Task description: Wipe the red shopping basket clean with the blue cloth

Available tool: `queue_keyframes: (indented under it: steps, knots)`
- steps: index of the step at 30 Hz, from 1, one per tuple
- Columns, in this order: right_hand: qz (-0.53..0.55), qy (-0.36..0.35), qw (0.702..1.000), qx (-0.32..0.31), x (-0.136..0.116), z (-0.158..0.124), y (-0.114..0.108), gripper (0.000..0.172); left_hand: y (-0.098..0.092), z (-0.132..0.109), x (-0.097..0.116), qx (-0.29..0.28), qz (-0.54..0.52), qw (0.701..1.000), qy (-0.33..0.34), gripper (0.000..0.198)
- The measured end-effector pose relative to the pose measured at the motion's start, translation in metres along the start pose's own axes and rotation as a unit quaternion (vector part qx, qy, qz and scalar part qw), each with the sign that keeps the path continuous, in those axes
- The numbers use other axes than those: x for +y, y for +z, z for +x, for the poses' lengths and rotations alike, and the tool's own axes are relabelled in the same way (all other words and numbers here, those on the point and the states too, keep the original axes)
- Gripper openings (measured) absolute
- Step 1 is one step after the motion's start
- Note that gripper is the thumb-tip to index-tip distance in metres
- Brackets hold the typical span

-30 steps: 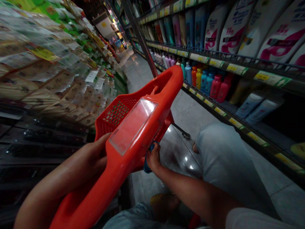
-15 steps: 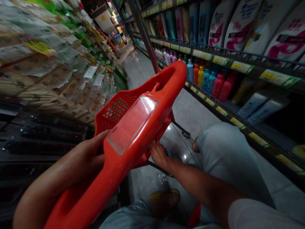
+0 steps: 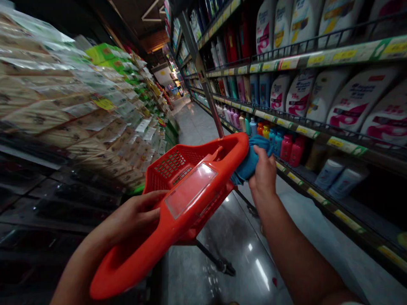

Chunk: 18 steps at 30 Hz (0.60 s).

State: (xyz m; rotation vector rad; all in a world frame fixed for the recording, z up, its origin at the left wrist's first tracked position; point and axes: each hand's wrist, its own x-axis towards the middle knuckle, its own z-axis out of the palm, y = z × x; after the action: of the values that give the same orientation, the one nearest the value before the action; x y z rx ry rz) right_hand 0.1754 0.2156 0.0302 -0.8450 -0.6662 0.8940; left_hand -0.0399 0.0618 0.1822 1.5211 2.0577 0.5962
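My left hand (image 3: 133, 216) wraps the near side of a red plastic shopping trolley basket (image 3: 203, 212), with its fingers curled over the edge beside a clear label panel (image 3: 190, 190). At the far end of the red frame, my right hand (image 3: 263, 178) grips a crumpled blue cloth (image 3: 249, 163). The cloth presses against the frame's outer edge, and part of it is hidden by my fingers. The basket's mesh side (image 3: 168, 165) shows beyond the panel.
Wire shelves of white shampoo bottles (image 3: 324, 97) and smaller coloured bottles (image 3: 286, 146) line the right of the aisle. Stacked packaged goods (image 3: 79, 118) line the left. A shiny tiled floor (image 3: 241, 258) lies below, with a dark metal rod (image 3: 213, 258) under the basket.
My right hand has risen from below the basket to its far end, bringing the blue cloth up. The view has tilted upward, and my legs have left the frame.
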Motion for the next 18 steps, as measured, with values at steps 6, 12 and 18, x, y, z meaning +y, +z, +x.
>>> queue_keyframes:
  steps: [6,12,18]
  knots:
    - [-0.109,-0.209,0.965,-0.117,-0.083,0.001,-0.006,0.025,-0.024,-0.017,-0.009,-0.055,0.014,0.998,0.001,0.042]
    - [-0.155,-0.087,0.959,-0.221,-0.076,0.057,-0.004,0.031,-0.023,-0.064,-0.021,0.182,0.266,0.934,0.157,0.040]
    - [-0.201,-0.160,0.940,-0.222,-0.096,0.017,-0.006,0.026,0.079,-0.079,0.040,0.274,0.364,0.782,0.426,0.047]
